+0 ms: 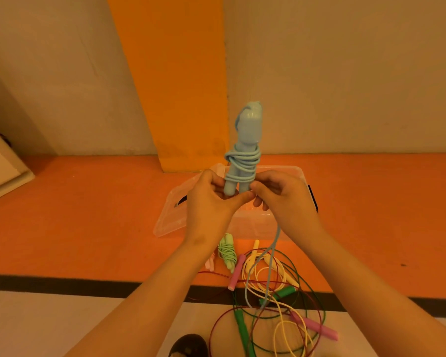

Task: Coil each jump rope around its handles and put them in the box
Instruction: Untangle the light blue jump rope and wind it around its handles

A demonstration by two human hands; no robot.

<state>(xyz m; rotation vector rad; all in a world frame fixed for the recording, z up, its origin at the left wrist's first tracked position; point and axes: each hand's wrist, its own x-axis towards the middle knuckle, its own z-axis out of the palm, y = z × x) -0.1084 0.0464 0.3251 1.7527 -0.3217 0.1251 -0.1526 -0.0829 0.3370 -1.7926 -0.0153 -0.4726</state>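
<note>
Holding the blue handles (248, 135) upright at the centre of the frame, the left hand (211, 202) has its fingers and thumb curled round their lower ends. The right hand (285, 199) pinches the blue cord (275, 239) just beside them. Several turns sit round the middle of the handles, and the rest of the cord hangs from the right hand down to the lower right of the frame. That trailing length is the likely trouble: it runs among loose loops on the floor (88, 215), so drawing it up could snag or drag another rope, and a slack pinch could let the turns slide down and spring off. The clear box (298, 173) stands directly behind the hands, its lid (169, 215) against its left side. By count: one blue rope in hand, one pale green rope (227, 251) coiled below the left wrist, and seemingly three uncoiled ones, a yellow rope (255, 246), a dark green rope (241, 328) and a pink-handled rope (236, 273). A pale pink piece beside the left forearm is too hidden to identify.
</note>
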